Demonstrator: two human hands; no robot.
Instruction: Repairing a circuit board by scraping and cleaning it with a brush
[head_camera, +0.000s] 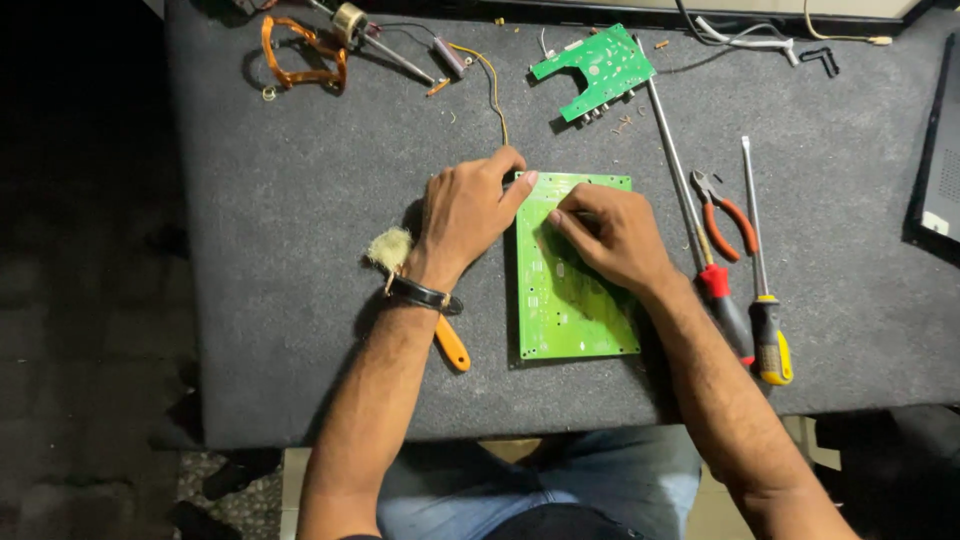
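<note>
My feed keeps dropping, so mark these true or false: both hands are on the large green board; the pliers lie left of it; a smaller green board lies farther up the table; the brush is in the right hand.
1. Both the left hand and right hand touch the large green board: true.
2. The pliers lie left of it: false, right of it, between two screwdrivers.
3. A smaller green board lies farther up: true.
4. The brush is in the right hand: false, it lies under the left wrist.

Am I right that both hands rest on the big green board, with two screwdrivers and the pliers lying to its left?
Not quite. In the head view the left hand and right hand do rest on the green board, but the screwdrivers and pliers lie to its right.
</note>
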